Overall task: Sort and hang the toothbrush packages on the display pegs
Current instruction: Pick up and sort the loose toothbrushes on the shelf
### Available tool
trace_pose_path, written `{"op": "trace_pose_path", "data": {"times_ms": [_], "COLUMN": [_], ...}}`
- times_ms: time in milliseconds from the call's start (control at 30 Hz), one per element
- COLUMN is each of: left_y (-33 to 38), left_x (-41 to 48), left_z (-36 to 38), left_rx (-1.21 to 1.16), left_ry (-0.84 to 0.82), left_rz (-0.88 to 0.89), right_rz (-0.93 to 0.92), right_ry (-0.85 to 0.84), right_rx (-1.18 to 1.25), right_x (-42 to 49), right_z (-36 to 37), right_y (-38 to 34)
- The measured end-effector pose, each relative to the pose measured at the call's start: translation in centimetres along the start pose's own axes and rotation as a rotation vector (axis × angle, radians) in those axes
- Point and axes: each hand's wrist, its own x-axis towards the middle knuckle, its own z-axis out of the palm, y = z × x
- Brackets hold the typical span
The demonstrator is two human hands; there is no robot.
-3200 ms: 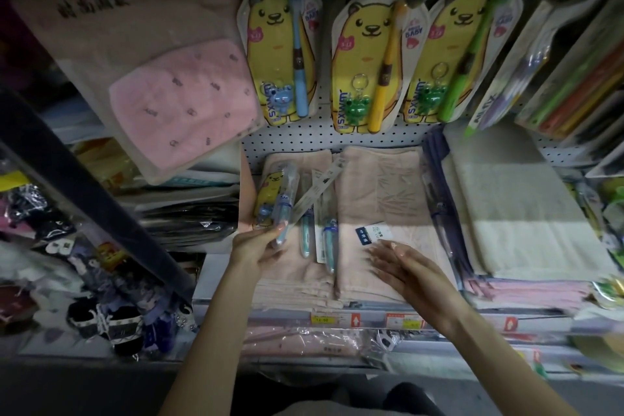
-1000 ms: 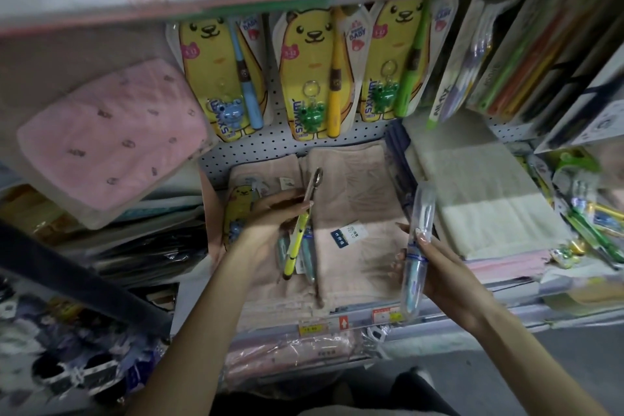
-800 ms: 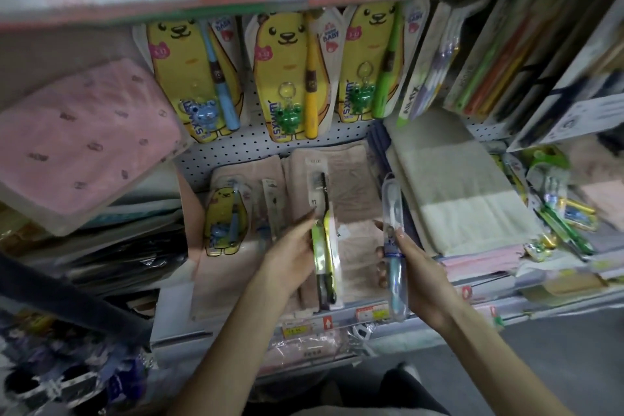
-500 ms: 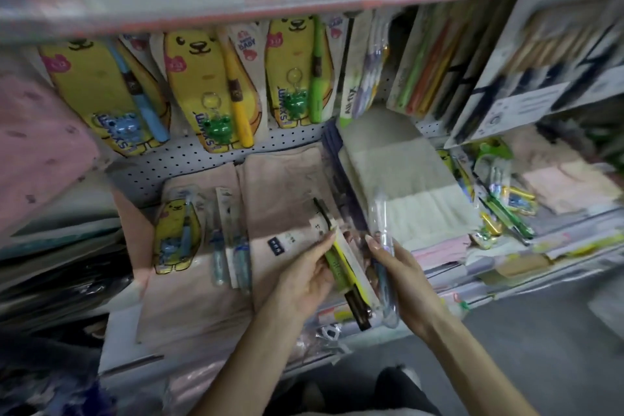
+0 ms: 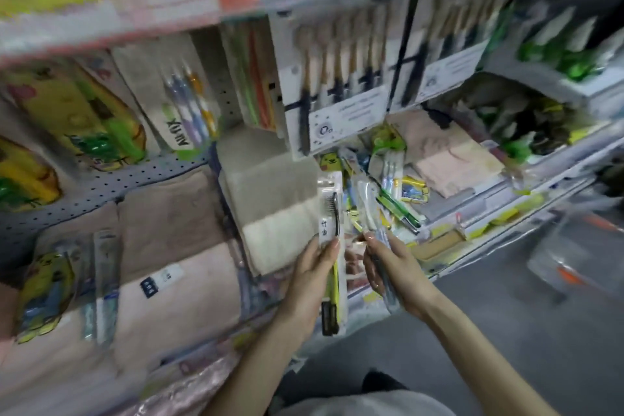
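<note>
Toothbrush blister pack (image 5: 332, 209) in curled left hand (image 5: 310, 277), clear case (image 5: 368, 203) in curled right hand (image 5: 396, 267)

The white-backed toothbrush package (image 5: 332, 213) shows black bristles and a lime-yellow and black handle. The clear package (image 5: 369, 203) looks bluish inside. The hanging bear packages (image 5: 77, 118) are bright yellow with green. The pegboard (image 5: 111, 179) is pale grey, dotted dark. One towel (image 5: 175, 280) is dusty pink, the cream towel (image 5: 270, 186) plain.

I hold two toothbrush packs: one white-card pack (image 5: 331, 209) in my left grip (image 5: 310, 280), one clear pack (image 5: 368, 203) in my right grip (image 5: 395, 267). One bear pack (image 5: 47, 290) and two slim packs (image 5: 106, 280) lie on the towels (image 5: 175, 223).
</note>
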Motion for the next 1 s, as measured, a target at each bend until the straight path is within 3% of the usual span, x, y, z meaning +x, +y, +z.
{"op": "trace_pose_path", "data": {"times_ms": [167,600,1000], "left_y": [-1.4,-1.9,2.5], "left_x": [2.0,5.0,13.2], "left_z": [7.5,19.7,31.2], "left_rx": [0.026,0.038,0.198], "left_ry": [-0.029,-0.114,-0.187], "left_rz": [0.057,0.086,0.385], "right_rz": [-0.034,-0.081,-0.293], "right_ry": [0.011,0.248,0.299], "right_rx": [-0.030,0.060,-0.145], "right_x": [-0.6,-2.7,3.2], "right_z": [-7.7,-21.9,-31.2], "right_y": [-0.4,-3.3,-11.2]}}
